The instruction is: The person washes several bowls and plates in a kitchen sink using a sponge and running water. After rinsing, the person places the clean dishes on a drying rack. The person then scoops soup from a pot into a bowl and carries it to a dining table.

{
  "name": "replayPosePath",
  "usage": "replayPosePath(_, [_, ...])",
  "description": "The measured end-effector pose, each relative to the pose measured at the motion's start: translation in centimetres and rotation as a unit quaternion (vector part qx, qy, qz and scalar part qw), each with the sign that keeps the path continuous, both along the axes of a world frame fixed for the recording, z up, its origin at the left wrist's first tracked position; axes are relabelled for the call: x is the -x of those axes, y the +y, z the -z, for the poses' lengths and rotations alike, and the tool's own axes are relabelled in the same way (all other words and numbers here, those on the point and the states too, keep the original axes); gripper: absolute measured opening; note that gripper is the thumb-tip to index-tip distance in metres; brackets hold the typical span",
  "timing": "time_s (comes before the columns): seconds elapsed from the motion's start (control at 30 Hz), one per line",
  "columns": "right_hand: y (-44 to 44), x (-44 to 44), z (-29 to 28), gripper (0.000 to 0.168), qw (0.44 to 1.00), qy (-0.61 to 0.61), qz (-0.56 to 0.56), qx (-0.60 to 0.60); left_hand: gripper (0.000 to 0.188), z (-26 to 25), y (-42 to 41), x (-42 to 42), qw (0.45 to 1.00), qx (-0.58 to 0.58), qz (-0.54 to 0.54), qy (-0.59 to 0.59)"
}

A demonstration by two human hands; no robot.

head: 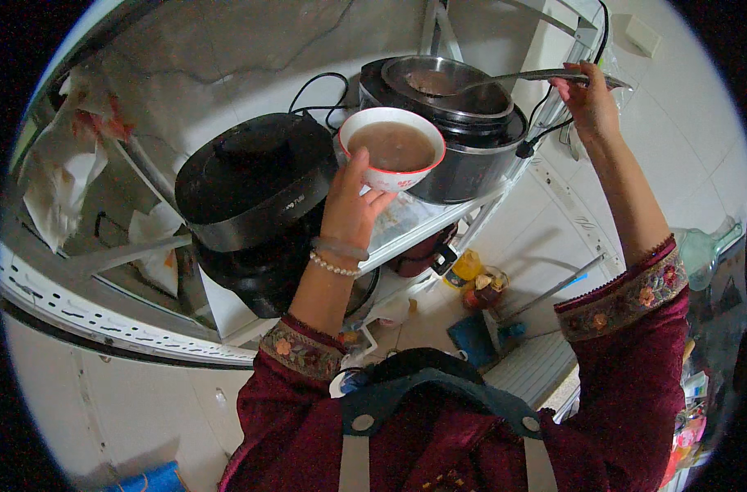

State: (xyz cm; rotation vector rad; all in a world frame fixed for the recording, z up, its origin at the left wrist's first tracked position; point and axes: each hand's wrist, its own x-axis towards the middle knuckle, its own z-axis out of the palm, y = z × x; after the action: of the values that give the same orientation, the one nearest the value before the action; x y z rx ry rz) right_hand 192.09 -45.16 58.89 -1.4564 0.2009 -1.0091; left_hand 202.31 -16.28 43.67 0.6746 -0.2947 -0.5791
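My left hand (364, 197) grips a white bowl (404, 178) with a red rim, thumb near the rim and fingers beneath. A brownish, soupy liquid (392, 146) fills much of it. Behind the bowl stands a black electric cooker (472, 166) with its metal inner pot (493, 104) uncovered. Raised to the upper right, my right hand (589, 101) holds the handle of a metal ladle (521, 76). The ladle's far end reaches into the pot, where brownish food (432, 82) shows; whether its bowl is loaded I cannot tell.
A black lidded appliance (256, 178) stands left of the bowl on the metal shelf rack (435, 224). A power cord (542, 132) runs beside the cooker. Below are a yellow-capped container (466, 267) and a dark red pot (423, 252). A glass bottle (705, 252) is at far right.
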Motion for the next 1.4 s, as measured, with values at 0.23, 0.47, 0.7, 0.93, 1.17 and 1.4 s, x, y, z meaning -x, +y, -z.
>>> replayPosePath(0.23, [0.8, 2.0, -2.3, 0.039, 0.998, 0.017, -0.026, 0.047, 0.063, -0.3, 0.1, 0.1, 0.999, -0.004, -0.001, -0.032])
replayPosePath(0.47, [2.3, 3.6, -2.7, 0.036, 0.998, 0.019, -0.052, 0.007, 0.065, 0.5, 0.0, -0.4, 0.999, -0.008, -0.005, -0.040])
replayPosePath(0.7, [4.4, 4.7, -1.9, 0.037, 0.997, 0.062, -0.051, 0.005, 0.061, -0.1, -0.2, -0.3, 1.000, -0.007, -0.007, -0.009])
replayPosePath(0.93, [6.0, 5.6, -1.5, 0.039, 0.989, 0.067, -0.028, 0.133, 0.060, -0.2, -0.2, -0.7, 0.999, -0.035, -0.001, -0.001])
replayPosePath(1.17, [6.8, 6.6, -1.6, 0.038, 0.977, 0.062, -0.016, 0.203, 0.065, 0.0, -0.5, -0.6, 0.999, -0.026, -0.022, -0.002])
replayPosePath(1.4, [6.2, 6.6, -1.4, 0.038, 0.988, 0.036, -0.022, 0.148, 0.062, -0.2, -0.6, -0.6, 0.999, -0.025, -0.021, 0.004])
